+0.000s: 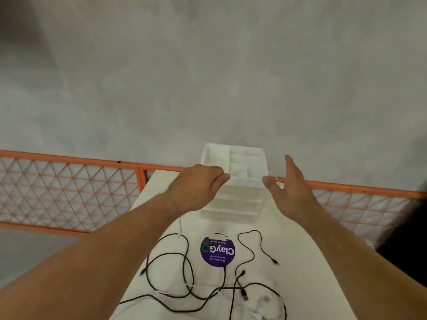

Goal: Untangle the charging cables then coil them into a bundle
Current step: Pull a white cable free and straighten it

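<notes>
On a white table (300, 262) beside an orange mesh railing (69, 158), thin black charging cables (192, 272) lie in tangled loops; my left hand (196, 185) grips a thin white cable (180, 225) above them, my right hand (291, 183) spread open.

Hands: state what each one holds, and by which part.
The left hand is curled round a white cable that hangs below it; the gripped spot is hidden. The right hand is open and holds nothing.

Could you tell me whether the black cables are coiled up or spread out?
Spread out: the black cables lie in loose, crossing loops on the table.
</notes>
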